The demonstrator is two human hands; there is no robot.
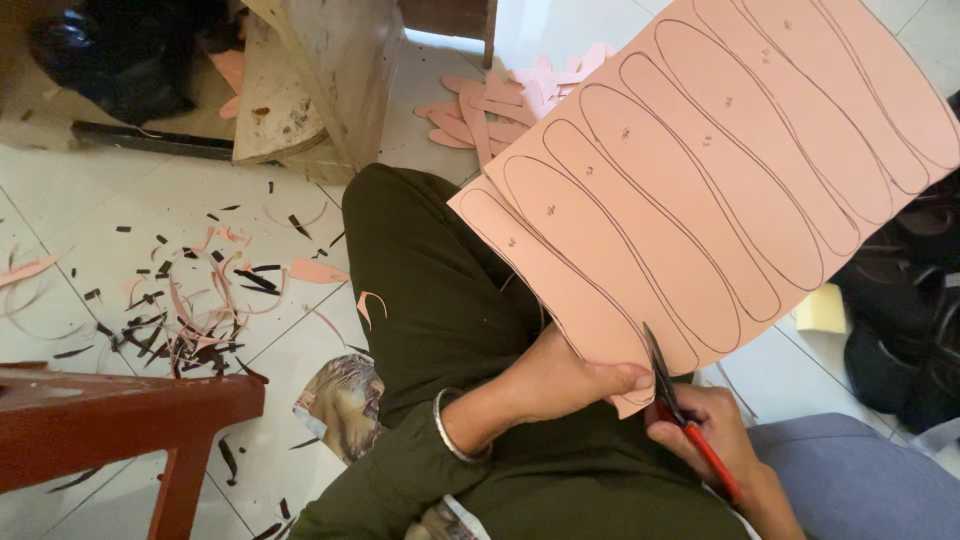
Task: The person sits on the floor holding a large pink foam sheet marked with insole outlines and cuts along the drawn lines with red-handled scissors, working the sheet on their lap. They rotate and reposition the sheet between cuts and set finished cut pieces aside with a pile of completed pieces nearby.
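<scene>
Pink sheet (720, 170), large, thin card or foam, held up over the lap and running toward upper right of view. Long sole-shaped outlines drawn across it in dark line, side by side, each with a small mark inside. Lower edge of sheet sits at the hands.

Left hand (555, 385) grips the sheet's lower edge, fingers closed on it, thumb lying along the front. Metal bangle (447, 430) on that wrist, dark green sleeve behind it.

Right hand (710, 425) closed around red-handled scissors (680, 410); blades point up into the sheet's bottom edge, just beside the left thumb. Blades look nearly closed, though the angle is poor.

Dark green trousers (430, 270) below the sheet. Pile of cut pink sole shapes (500, 110) on the white tiled floor (110, 210) beyond the knee. Pink and black offcuts and curled strips (190, 300) scattered on tiles at left. Red-brown wooden stool (110, 410) at lower left. Worn wooden block (310, 70) at top. Pale yellow piece (825, 308) at right, beside dark shoes (905, 330).
</scene>
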